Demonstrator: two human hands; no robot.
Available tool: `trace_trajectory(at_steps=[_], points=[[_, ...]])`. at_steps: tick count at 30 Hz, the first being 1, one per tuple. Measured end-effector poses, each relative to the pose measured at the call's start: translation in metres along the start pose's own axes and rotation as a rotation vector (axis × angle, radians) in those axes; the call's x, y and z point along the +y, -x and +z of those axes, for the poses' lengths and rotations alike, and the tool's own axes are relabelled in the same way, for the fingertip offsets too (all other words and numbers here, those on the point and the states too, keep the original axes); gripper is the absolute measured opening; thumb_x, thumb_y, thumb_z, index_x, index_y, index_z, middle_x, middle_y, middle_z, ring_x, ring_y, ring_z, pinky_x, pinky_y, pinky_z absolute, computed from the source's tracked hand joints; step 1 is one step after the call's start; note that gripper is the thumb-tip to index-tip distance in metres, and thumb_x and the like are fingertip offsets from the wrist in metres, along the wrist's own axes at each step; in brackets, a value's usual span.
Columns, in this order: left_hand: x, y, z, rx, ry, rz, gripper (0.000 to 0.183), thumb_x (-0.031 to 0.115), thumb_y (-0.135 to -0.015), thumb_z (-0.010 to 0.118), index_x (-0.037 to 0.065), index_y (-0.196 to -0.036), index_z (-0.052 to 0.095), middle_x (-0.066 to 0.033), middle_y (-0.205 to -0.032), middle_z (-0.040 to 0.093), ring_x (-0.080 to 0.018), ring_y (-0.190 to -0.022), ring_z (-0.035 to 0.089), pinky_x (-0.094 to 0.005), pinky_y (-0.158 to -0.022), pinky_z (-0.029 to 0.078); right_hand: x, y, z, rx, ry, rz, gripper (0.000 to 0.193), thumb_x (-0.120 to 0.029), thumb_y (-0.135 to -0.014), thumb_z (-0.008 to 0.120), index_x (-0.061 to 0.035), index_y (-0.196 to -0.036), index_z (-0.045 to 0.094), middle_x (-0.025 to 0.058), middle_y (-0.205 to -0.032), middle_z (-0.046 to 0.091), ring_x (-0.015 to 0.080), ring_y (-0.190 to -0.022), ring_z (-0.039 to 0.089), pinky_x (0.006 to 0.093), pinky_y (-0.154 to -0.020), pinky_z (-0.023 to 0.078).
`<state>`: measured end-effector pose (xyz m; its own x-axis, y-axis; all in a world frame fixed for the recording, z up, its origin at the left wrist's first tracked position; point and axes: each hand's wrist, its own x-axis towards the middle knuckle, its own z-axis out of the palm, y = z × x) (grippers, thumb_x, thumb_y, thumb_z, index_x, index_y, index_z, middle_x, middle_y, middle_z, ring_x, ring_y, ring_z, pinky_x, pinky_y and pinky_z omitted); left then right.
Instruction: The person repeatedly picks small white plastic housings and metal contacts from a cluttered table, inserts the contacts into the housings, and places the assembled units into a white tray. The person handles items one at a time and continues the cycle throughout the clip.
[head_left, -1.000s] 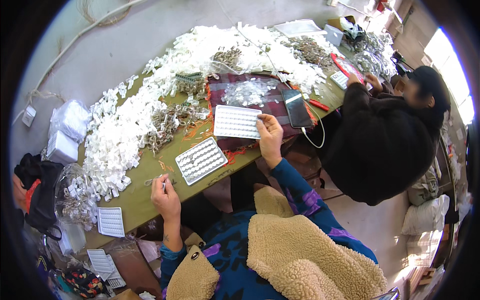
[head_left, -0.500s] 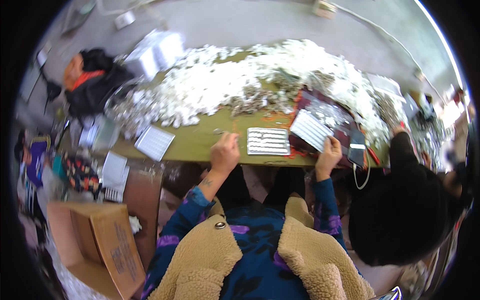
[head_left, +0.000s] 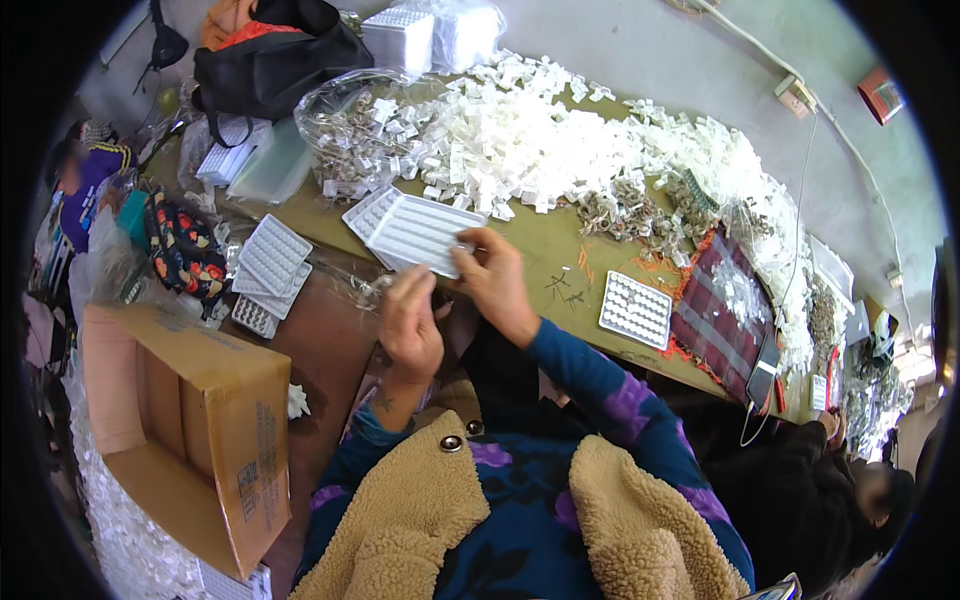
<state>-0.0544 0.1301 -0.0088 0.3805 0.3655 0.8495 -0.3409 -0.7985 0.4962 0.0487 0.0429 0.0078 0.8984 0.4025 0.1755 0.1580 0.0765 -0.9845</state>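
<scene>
My right hand (head_left: 495, 285) has crossed to the left side of the table and grips the near right corner of a white plastic tray (head_left: 425, 235) with ridged rows. That tray overlaps another white tray (head_left: 365, 212) near the table's front edge. My left hand (head_left: 408, 325) is raised just in front of the tray's near edge, fingers stretched out and close together, thumb apart. I see nothing in it; whether its fingertips touch the tray is unclear. Farther right lies a white tray (head_left: 636, 311) with rows of small pieces in it.
White plastic pieces (head_left: 560, 130) heap along the table (head_left: 545, 240), with small metal-looking parts (head_left: 635, 215) before them. A phone (head_left: 763, 370) on a cable lies right, near a person in black (head_left: 800, 490). An open cardboard box (head_left: 240, 440) and stacked trays (head_left: 272, 260) stand left.
My view has turned left. My right hand has carried the tray from the right side to the tray at the left. My left hand has changed from a pinch to outstretched fingers.
</scene>
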Motion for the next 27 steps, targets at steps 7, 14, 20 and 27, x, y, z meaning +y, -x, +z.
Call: trace_trajectory(at_steps=[7, 14, 20, 27], points=[[-0.059, -0.038, 0.020, -0.269, -0.150, -0.204, 0.020, 0.000, -0.094, 0.055, 0.001, -0.109, 0.068, -0.0139, -0.117, 0.067, -0.0321, -0.107, 0.062, -0.0409, -0.094, 0.049, 0.003, 0.003, 0.005, -0.105, 0.426, -0.235, 0.025, -0.011, -0.093, 0.059, 0.0045, -0.113, 0.063, 0.0260, -0.099, 0.063, 0.0425, -0.091, 0.060, 0.0431, -0.081, 0.049], [-0.093, -0.038, 0.037, -0.386, -0.232, -0.089, 0.018, 0.003, -0.093, 0.056, 0.002, -0.106, 0.068, -0.0133, -0.111, 0.068, -0.0326, -0.106, 0.062, -0.0440, -0.096, 0.045, -0.028, 0.058, -0.094, -0.227, 0.546, -0.122, 0.018, -0.007, -0.088, 0.067, 0.0035, -0.102, 0.067, 0.0194, -0.094, 0.067, 0.0347, -0.085, 0.066, 0.0385, -0.075, 0.053], [-0.111, -0.043, 0.045, -0.372, -0.246, -0.178, 0.018, 0.003, -0.093, 0.057, 0.002, -0.108, 0.068, -0.0134, -0.110, 0.068, -0.0322, -0.103, 0.062, -0.0426, -0.091, 0.047, -0.067, 0.059, -0.181, -0.041, 0.703, -0.135, 0.013, -0.005, -0.087, 0.069, 0.0033, -0.096, 0.068, 0.0157, -0.084, 0.067, 0.0282, -0.075, 0.066, 0.0351, -0.067, 0.053], [-0.061, -0.044, 0.045, -0.141, -0.255, -0.061, 0.016, -0.004, -0.092, 0.057, -0.003, -0.105, 0.066, -0.0160, -0.102, 0.067, -0.0326, -0.097, 0.063, -0.0409, -0.083, 0.052, -0.052, -0.044, -0.211, -0.214, 0.913, -0.445, 0.009, -0.006, -0.082, 0.068, 0.0013, -0.087, 0.070, 0.0152, -0.084, 0.065, 0.0327, -0.079, 0.065, 0.0405, -0.070, 0.052]])
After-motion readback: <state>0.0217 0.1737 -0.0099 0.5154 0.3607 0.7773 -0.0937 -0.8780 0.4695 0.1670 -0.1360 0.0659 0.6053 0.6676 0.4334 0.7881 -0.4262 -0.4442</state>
